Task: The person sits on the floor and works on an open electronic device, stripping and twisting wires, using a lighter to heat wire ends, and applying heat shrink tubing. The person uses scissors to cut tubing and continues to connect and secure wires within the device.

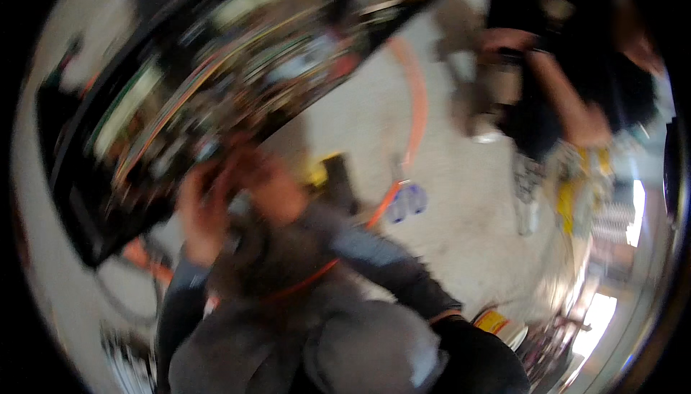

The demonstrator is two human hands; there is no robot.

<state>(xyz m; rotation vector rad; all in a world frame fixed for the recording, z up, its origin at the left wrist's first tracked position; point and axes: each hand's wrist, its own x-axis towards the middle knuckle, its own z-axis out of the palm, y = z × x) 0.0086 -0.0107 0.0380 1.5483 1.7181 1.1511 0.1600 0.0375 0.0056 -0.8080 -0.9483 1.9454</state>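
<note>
**Two hands close together at the near edge of a wire-filled housing**

A long, black-walled housing (70, 196) lies slantwise across the upper left of the head view, its near edge facing the person. It is crowded with wires (180, 92), orange and yellow streaks running along its length, and with parts too blurred to name.

The left hand (198, 214) and the right hand (277, 189) meet at that edge. Their fingers (210, 172) are bent and drawn in beside one another; blur hides the tips, so whether they pinch anything, or touch the housing, cannot be told. The right sleeve (367, 250) is grey toward the wrist and darker above. A dark, indistinct shape (248, 246) shows between the forearms, above the grey-clad lap (371, 351).

Just right of the right hand, a small yellow thing (318, 171) sits beside a dark block (342, 184). An orange cord (417, 92) curves over the pale floor (475, 232), and a blue-handled tool (396, 210) lies right beside it. At upper right, well apart from the hands, a co-worker (597, 41) in black has a bare forearm (565, 92) stretched forward. A white bucket (511, 334) with a yellow and red label stands at lower right.
</note>
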